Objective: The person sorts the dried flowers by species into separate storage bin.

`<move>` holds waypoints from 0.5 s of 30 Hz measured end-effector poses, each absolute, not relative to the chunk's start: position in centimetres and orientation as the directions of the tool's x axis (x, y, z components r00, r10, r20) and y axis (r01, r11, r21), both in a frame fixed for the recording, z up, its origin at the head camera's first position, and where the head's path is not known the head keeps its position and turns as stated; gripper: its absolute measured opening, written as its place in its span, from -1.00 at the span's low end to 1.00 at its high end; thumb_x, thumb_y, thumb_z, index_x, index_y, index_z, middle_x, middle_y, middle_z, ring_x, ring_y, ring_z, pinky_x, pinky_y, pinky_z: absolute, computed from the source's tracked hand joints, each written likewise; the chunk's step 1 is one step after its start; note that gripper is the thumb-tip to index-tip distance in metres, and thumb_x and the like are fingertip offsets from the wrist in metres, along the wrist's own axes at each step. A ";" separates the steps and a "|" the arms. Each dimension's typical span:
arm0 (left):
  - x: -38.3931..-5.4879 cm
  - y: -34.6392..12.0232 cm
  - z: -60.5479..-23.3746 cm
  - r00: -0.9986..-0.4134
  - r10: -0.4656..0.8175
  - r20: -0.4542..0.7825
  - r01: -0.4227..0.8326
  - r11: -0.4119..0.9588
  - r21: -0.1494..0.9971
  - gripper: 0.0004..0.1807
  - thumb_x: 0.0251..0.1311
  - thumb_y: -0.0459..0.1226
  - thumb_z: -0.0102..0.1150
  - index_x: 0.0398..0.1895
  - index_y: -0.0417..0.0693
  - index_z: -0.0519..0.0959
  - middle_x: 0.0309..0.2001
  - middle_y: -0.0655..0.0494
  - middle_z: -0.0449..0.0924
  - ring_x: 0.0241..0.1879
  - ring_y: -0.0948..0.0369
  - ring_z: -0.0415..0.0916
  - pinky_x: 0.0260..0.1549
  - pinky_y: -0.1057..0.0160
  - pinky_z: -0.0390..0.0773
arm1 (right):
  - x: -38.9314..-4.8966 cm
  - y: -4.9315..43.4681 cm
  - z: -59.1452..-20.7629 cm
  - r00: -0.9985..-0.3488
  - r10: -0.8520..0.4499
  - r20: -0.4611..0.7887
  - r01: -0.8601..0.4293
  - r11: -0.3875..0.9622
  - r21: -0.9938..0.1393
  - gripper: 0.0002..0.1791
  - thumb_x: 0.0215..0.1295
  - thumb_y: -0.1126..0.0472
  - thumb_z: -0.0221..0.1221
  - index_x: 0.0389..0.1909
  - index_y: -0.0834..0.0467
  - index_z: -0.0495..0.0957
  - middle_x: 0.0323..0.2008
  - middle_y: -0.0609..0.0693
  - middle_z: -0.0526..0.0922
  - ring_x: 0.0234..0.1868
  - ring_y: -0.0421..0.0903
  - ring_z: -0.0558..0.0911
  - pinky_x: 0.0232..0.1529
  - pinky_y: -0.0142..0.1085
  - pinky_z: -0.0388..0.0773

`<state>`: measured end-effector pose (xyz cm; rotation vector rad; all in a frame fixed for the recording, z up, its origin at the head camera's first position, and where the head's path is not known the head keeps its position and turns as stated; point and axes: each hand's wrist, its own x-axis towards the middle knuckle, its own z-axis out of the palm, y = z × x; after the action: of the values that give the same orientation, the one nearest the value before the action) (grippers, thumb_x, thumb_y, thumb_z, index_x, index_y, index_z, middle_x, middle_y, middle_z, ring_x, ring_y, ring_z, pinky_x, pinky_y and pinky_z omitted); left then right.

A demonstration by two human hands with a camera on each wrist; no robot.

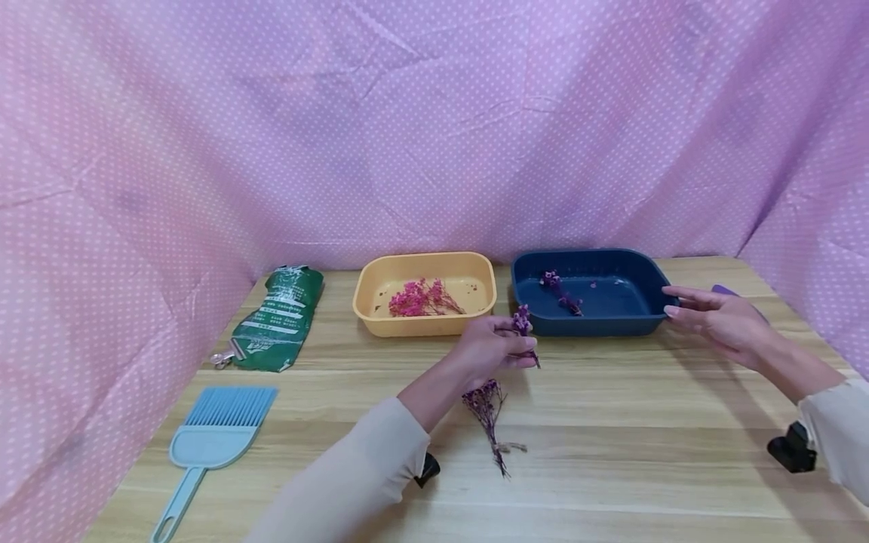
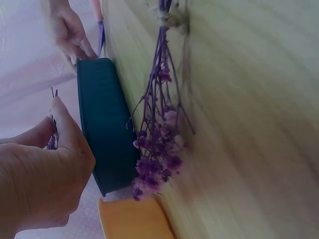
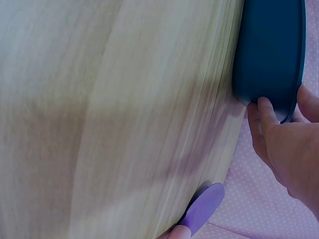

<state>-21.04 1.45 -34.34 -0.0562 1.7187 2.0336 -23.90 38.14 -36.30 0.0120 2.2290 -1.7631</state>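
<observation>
My left hand (image 1: 490, 348) pinches a small sprig of purple dried flowers (image 1: 522, 320) in front of the gap between the two trays. Below it, a bunch of purple dried flowers (image 2: 157, 134) tied with twine lies on the table. At the right end of the navy blue tray (image 1: 584, 326), my right hand (image 1: 725, 326) touches the wall and rim with its fingers extended. Inside that tray lie a few purple flower pieces (image 1: 570, 305). The yellow tray (image 1: 421, 326) beside it contains bright pink dried flowers (image 1: 422, 299).
A green bag (image 1: 274, 332) with a metal clip (image 1: 222, 357) lies at the left. Nearer stands out a light blue brush (image 1: 213, 445), lying flat. Beyond my right hand lies a purple, rounded object (image 3: 203, 209), partly hidden. Pink dotted cloth (image 1: 434, 136) hangs behind the table.
</observation>
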 end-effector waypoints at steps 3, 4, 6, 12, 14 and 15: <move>-21.7 2.1 -34.1 -0.895 0.297 -0.332 -0.375 -0.100 0.922 -0.61 0.13 -0.53 0.22 0.08 -0.37 0.52 -0.11 -0.24 0.63 -0.23 -0.04 0.68 -0.20 0.20 0.67 | -24.0 38.2 -36.3 -0.956 -0.180 -0.234 0.192 0.221 -0.956 -0.17 0.38 0.18 0.14 0.51 0.20 -0.12 0.47 0.30 -0.34 -0.09 -0.50 0.56 -0.10 -0.59 0.52; -21.9 2.3 -33.9 -0.897 0.284 -0.338 -0.378 -0.100 0.920 -0.63 0.13 -0.53 0.23 0.05 -0.36 0.54 -0.14 -0.21 0.64 -0.26 -0.02 0.69 -0.19 0.18 0.67 | -24.0 38.2 -36.3 -0.956 -0.180 -0.232 0.194 0.205 -0.959 -0.18 0.38 0.19 0.14 0.51 0.18 -0.10 0.48 0.30 -0.34 -0.09 -0.49 0.57 -0.10 -0.59 0.52; -22.5 2.8 -33.6 -0.902 0.257 -0.346 -0.383 -0.109 0.917 -0.71 0.12 -0.54 0.24 -0.06 -0.33 0.59 -0.20 -0.19 0.64 -0.27 -0.03 0.69 -0.19 0.16 0.67 | -24.0 38.3 -36.3 -0.956 -0.180 -0.230 0.197 0.185 -0.963 -0.19 0.37 0.21 0.15 0.51 0.16 -0.08 0.47 0.30 -0.34 -0.09 -0.47 0.58 -0.10 -0.58 0.53; -24.3 4.3 -32.7 -0.913 0.219 -0.345 -0.377 -0.132 0.917 -0.79 0.11 -0.52 0.26 -0.15 -0.29 0.60 -0.32 -0.08 0.64 -0.23 -0.09 0.68 -0.29 0.23 0.68 | -23.9 38.3 -36.3 -0.957 -0.177 -0.228 0.198 0.175 -0.964 -0.27 0.37 0.22 0.15 0.49 0.06 0.06 0.47 0.31 -0.34 -0.10 -0.44 0.60 -0.11 -0.58 0.53; -24.7 4.7 -32.4 -0.918 0.194 -0.345 -0.374 -0.137 0.917 -0.74 0.11 -0.50 0.27 -0.10 -0.30 0.59 -0.33 -0.06 0.65 -0.29 -0.04 0.70 -0.32 0.24 0.68 | -23.8 38.2 -36.4 -0.957 -0.182 -0.227 0.197 0.168 -0.966 -0.36 0.38 0.23 0.14 0.44 -0.02 0.19 0.46 0.32 -0.35 -0.10 -0.44 0.60 -0.12 -0.59 0.53; -24.9 4.8 -32.4 -0.921 0.170 -0.352 -0.375 -0.129 0.918 -0.72 0.11 -0.48 0.28 -0.08 -0.28 0.59 -0.34 -0.05 0.66 -0.33 0.00 0.70 -0.34 0.27 0.68 | -23.8 38.2 -36.4 -0.956 -0.184 -0.227 0.199 0.158 -0.967 -0.41 0.38 0.24 0.14 0.39 -0.06 0.25 0.46 0.32 -0.35 -0.10 -0.44 0.60 -0.12 -0.58 0.53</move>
<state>-24.91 4.83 -32.37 -0.2279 1.7897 2.1085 -23.81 38.19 -36.37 0.0150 2.1470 -1.8667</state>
